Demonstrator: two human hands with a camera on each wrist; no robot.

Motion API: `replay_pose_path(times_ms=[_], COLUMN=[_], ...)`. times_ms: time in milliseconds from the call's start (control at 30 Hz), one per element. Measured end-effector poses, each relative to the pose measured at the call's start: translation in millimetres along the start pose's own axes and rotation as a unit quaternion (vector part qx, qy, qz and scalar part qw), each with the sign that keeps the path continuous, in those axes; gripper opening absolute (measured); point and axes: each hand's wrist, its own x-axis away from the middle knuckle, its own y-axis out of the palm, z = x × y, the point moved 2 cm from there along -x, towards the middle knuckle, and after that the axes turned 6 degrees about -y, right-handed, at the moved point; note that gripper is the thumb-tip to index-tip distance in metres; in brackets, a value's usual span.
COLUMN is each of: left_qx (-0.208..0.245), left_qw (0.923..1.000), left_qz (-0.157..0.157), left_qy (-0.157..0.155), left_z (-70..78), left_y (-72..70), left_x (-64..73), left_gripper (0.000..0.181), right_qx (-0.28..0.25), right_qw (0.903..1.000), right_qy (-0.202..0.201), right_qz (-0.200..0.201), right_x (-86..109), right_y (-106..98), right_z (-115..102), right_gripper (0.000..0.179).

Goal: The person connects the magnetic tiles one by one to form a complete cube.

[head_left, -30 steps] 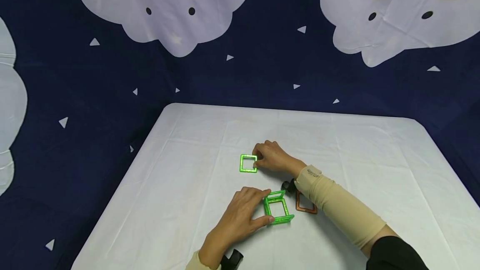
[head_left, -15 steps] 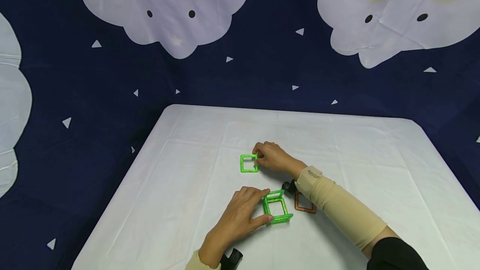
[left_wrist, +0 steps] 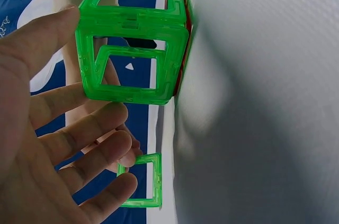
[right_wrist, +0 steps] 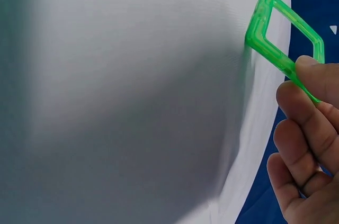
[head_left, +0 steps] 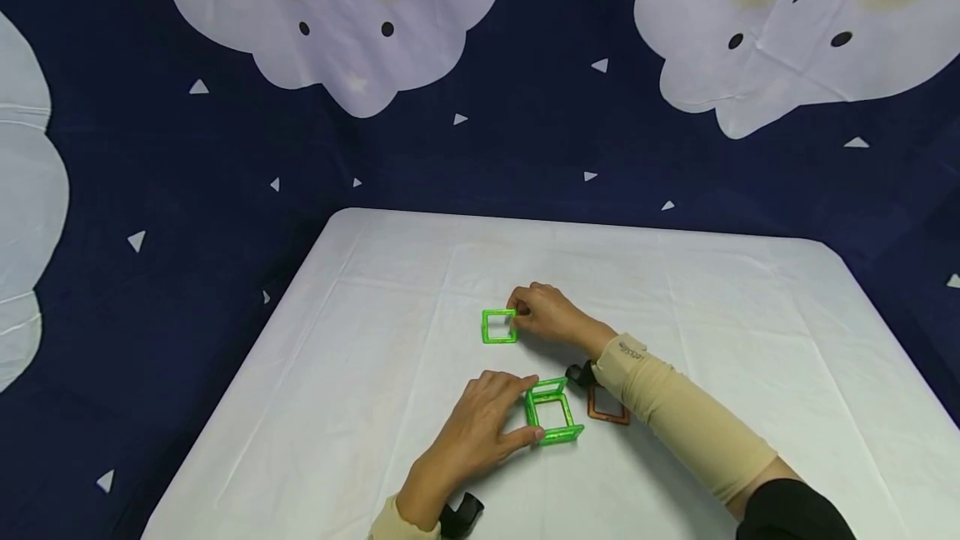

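Several green magnetic tiles (head_left: 561, 435) form a small box shape on the white table, with square panels upright along its sides. My left hand (head_left: 476, 419) holds it at its left side, thumb at the near corner and index finger at the far one; in the left wrist view the other fingers spread free. Farther back, my right hand (head_left: 551, 313) pinches a single green square magnetic tile (head_left: 498, 341) by one side between thumb and index finger. The right wrist view shows that tile (right_wrist: 259, 29) tilted, close to the table surface.
An orange-brown square tile (head_left: 609, 418) lies right of the green box shape, partly under my right forearm. The white cloth-covered table (head_left: 360, 340) ends at a dark blue curtain (head_left: 510, 157) with cloud prints.
Both hands keep their holds, almost still. The whole head view has shifted slightly; the tiles stay in place relative to the hands.
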Motion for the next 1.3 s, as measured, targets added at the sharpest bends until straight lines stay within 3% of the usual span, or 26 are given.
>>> replay_pose_path(times_ms=[400, 767, 1300], left_qx=[0.011, 0.010, 0.007], left_qw=[0.9998, 0.9999, 1.0000], left_qz=[-0.013, 0.008, 0.000], left_qy=[-0.006, 0.011, 0.005], left_z=[-1.3, -0.5, 0.7], left_y=[-0.8, -1.0, 0.6], left_x=[0.6, 1.7, 2.3], left_gripper=[0.061, 0.061, 0.060], right_qx=[0.037, 0.061, 0.030], right_qw=[0.9981, 0.9941, 0.9971], right_qy=[-0.048, -0.089, -0.046], right_qz=[0.005, 0.001, 0.052], right_x=[9.1, 18.4, 43.0], right_y=[-1, -5, -28], right_z=[-9, -16, -18], right_gripper=[0.010, 0.010, 0.013])
